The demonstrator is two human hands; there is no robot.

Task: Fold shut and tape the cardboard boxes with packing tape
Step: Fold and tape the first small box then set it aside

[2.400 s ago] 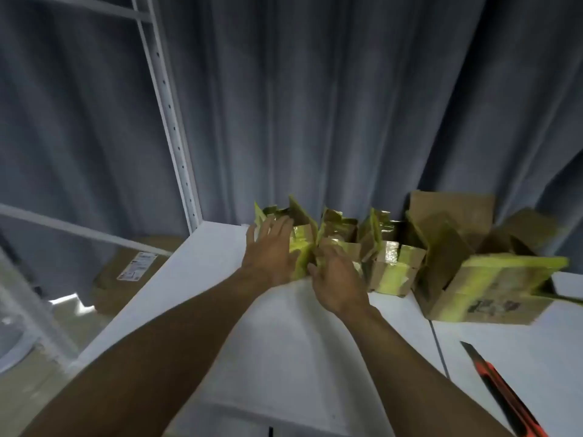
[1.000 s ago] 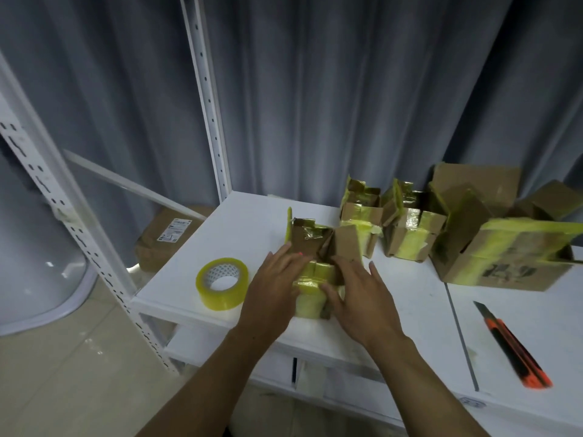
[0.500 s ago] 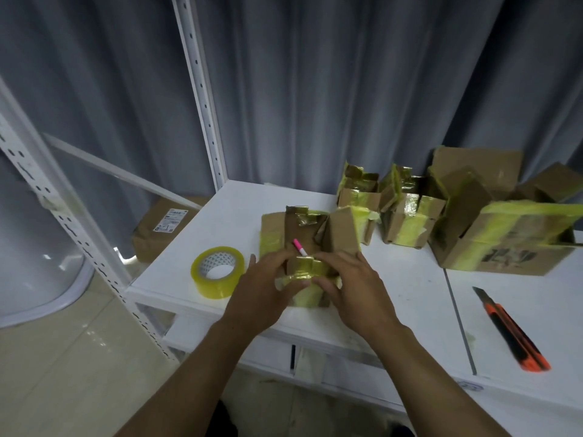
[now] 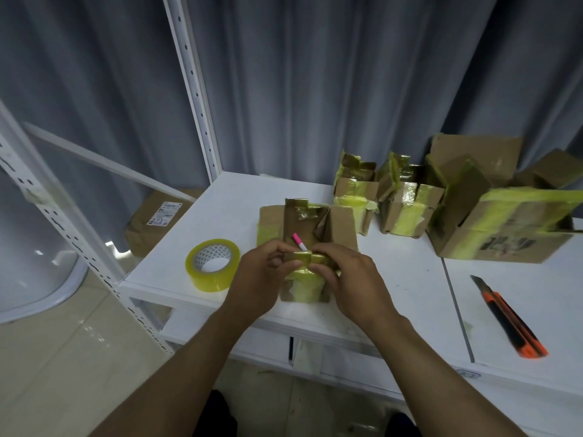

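Note:
A small cardboard box (image 4: 342, 227) with old yellow tape stands open near the front edge of the white table (image 4: 407, 279). Its far and side flaps stick up, and a pink-capped pen (image 4: 299, 241) shows inside. My left hand (image 4: 262, 275) and my right hand (image 4: 350, 275) both grip the near flap, fingers curled over its taped edge. The near wall of the box is partly hidden behind my hands. A roll of yellowish packing tape (image 4: 212, 268) lies flat on the table to the left of my left hand.
Two more small open boxes (image 4: 355, 187) (image 4: 407, 203) and a bigger open box (image 4: 504, 228) stand along the curtain at the back. An orange utility knife (image 4: 509, 320) lies at the right. A white shelf post (image 4: 195, 89) rises at the left, with a labelled carton (image 4: 157, 219) below.
I have pulled one small box from the back row to the front edge. Its flaps have spread open, the pen inside came into sight, and both hands have taken hold of the near flap.

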